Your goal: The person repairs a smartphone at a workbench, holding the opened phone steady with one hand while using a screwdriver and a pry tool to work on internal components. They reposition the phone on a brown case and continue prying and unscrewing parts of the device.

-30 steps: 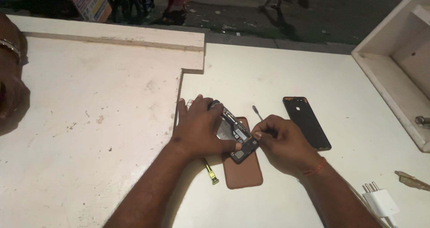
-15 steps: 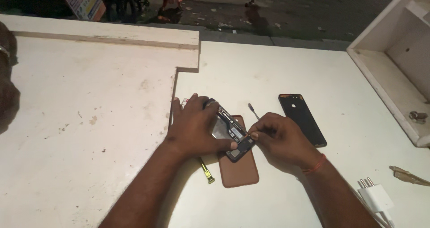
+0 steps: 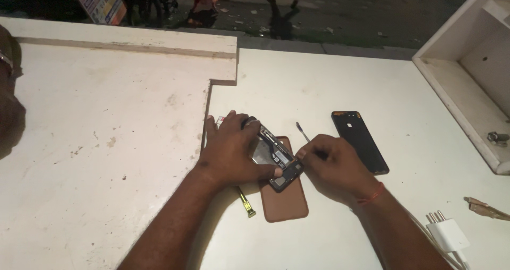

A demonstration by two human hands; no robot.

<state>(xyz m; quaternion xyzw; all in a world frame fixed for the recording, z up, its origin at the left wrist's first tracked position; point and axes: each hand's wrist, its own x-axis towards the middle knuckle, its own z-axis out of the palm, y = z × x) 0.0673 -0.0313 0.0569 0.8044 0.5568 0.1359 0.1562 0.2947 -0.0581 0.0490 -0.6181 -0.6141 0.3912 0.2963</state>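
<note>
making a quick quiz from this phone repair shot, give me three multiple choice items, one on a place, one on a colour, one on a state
1. Where does the black back cover lie?
A. to the right of the right hand
B. under the left hand
C. on the shelf unit

2. What colour is the case under the opened phone?
A. white
B. brown
C. green

3. What is the left hand doing?
A. hanging in the air
B. holding the charger plug
C. pressing flat on the opened phone

Answers: 1 A, it lies on the white table beyond the right hand. 2 B, its brown end shows below the phone. 3 C, palm and fingers cover the phone's upper part.
</note>
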